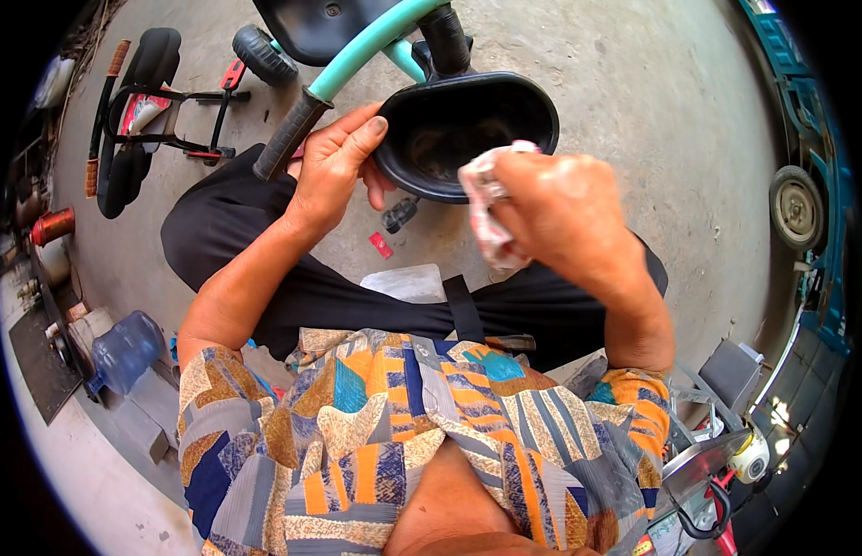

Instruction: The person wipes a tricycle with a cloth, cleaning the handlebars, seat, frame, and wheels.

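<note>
A blue water jug (pixel 123 350) is seen lying on the concrete floor (pixel 635 111). Well beyond the jug, a second ride-on toy (pixel 144 111) is overturned. Far across from the jug, a vehicle wheel (pixel 796 206) is visible.

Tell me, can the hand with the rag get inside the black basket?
Probably yes. The right hand holds the rag right at the rim of the black basket, whose open top faces it, with nothing across the opening. The left hand grips the far rim, off to the side.
</note>
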Demonstrator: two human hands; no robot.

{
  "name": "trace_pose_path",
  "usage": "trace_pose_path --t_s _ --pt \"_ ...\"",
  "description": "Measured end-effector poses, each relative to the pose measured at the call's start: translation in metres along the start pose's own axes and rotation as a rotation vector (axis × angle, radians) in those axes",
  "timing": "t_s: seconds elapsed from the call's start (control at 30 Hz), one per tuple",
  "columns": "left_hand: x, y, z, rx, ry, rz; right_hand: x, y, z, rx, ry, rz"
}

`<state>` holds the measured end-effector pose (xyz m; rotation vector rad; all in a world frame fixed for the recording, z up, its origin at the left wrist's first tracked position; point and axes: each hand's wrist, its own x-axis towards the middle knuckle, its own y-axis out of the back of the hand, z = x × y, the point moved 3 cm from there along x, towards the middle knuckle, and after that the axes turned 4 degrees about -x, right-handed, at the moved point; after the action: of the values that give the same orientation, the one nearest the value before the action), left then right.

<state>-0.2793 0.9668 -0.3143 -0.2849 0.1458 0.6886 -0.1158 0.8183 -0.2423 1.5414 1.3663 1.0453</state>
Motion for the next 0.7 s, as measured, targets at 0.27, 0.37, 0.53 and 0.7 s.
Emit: trace_pose_path --t_s 0.27,0.37,0.53,0.7 --pt "-0.002 0.001 -0.001 -0.018 -0.011 0.077 0.016 -0.047 -0.038 -0.068 0.337 0.279" --pt "0.000 0.003 -0.003 -0.023 -0.016 0.101 0.008 -0.051 -0.039 -0.132 0.447 0.279" --pt "0.000 0.003 0.000 -0.014 -0.008 0.092 -0.026 -0.083 -0.053 0.030 0.549 -0.157" --pt "-0.007 -0.006 0.017 0.301 -0.001 0.033 -0.036 -0.157 0.001 -0.132 0.348 -0.444"
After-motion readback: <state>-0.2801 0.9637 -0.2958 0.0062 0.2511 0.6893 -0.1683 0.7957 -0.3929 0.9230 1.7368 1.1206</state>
